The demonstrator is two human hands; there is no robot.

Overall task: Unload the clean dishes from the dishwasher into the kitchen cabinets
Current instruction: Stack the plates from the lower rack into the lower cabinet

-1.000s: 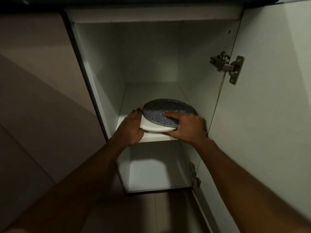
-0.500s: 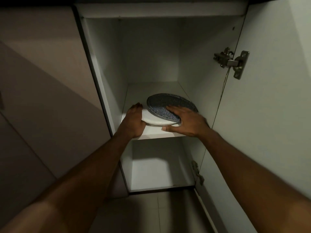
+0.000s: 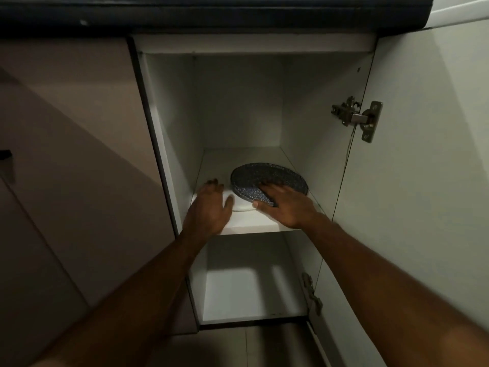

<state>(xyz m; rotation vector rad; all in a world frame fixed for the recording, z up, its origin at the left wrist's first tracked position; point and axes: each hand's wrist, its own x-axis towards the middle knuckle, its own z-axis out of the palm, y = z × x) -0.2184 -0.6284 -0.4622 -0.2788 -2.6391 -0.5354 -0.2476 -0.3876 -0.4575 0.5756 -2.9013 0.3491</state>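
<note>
On the middle shelf point(image 3: 254, 225) of an open base cabinet point(image 3: 238, 102), at roughly twelve o'clock from the camera, a dark speckled plate point(image 3: 264, 176) is being settled on top of a white plate point(image 3: 242, 206), of which only a pale rim is showing at about seven o'clock of the dark one. The right hand point(image 3: 287, 205) is being laid flat over the near edge of the speckled plate, fingers straight and spread, pressing rather than gripping. The left hand point(image 3: 211, 205) is being held at nine o'clock of the stack, just beside it on the shelf edge, fingers relaxed and holding nothing; whether it is touching the white rim cannot be told in the dim light. The cabinet door point(image 3: 423, 181) is being kept swung open at three o'clock, with its upper hinge point(image 3: 357, 119) in view. Judged from this, one stack is being put away and is nearly placed: it is sitting near the front edge and may need nudging toward the back. The dishwasher is not being shown, so how many dishes are left cannot be judged.
</note>
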